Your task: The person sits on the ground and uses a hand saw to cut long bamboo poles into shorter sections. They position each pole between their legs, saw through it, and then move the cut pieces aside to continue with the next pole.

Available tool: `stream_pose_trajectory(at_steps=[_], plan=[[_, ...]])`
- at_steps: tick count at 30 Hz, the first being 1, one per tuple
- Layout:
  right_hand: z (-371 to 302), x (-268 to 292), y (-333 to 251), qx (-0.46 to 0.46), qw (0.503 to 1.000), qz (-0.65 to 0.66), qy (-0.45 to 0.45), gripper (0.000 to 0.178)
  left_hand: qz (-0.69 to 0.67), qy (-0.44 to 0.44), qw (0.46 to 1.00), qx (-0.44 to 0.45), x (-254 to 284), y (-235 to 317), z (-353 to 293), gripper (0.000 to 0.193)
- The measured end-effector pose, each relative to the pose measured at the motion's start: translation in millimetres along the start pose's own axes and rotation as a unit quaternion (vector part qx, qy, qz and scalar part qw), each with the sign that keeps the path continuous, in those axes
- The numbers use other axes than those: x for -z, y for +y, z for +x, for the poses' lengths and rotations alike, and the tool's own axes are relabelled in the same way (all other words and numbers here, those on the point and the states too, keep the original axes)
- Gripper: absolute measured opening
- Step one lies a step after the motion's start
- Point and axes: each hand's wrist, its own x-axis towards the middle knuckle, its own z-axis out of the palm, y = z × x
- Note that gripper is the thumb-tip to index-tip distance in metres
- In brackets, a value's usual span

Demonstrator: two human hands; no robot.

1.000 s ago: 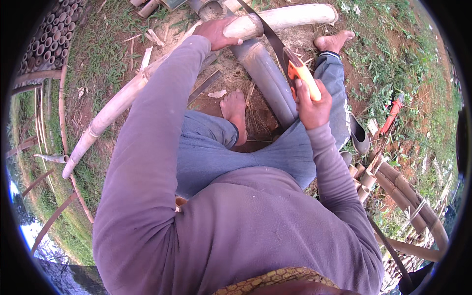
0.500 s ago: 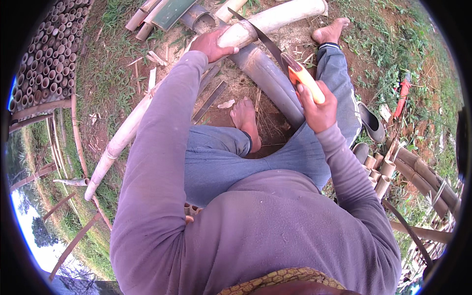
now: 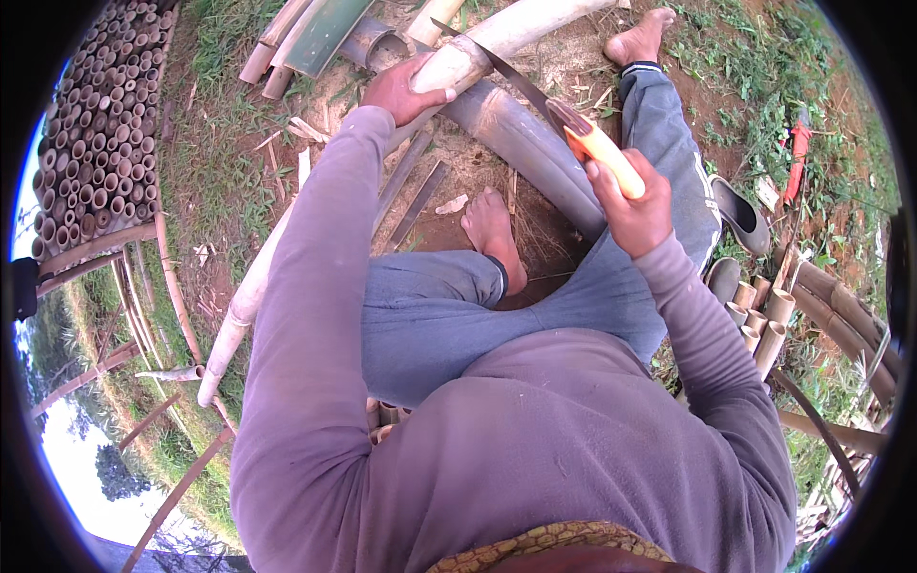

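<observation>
Handsaw: dark, slender blade, slightly curved, narrowing to the tip; orange handle at the near right end. I hold it slanting, tip pointing far left, blade laid across the pole. Depth of cut, if any: cannot tell.

Bamboo pole: pale, round, long, bending across my view from near left to far right, partly hidden. I grip it just left of the blade. It crosses over a thicker grey bamboo.
</observation>
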Motion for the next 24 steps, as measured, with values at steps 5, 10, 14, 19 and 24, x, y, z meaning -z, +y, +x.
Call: stream_pose_trajectory(at_steps=[5, 10, 14, 19, 24], plan=[[-39, 24, -9, -0.028, 0.999, -0.01, -0.016, 0.012, -0.021, -0.007, 1.0, 0.004, -10, -15, -7, 0.098], [104, -57, -10, 0.046, 0.994, -0.082, 0.05, 0.036, -0.025, -0.029, 0.999, -0.021, -2, 20, 3, 0.089], [27, -15, 7, 0.0, 0.999, -0.034, -0.005, 0.024, -0.028, -0.025, 0.999, -0.012, 6, 7, 3, 0.089], [-35, 18, 2, 0.004, 1.0, -0.012, 0.009, 0.014, -0.044, -0.044, 0.998, 0.002, -1, -4, -5, 0.089], [110, -57, 8, 0.022, 0.996, -0.074, 0.034, 0.038, -0.043, -0.059, 0.997, -0.026, -2, 20, 12, 0.086]])
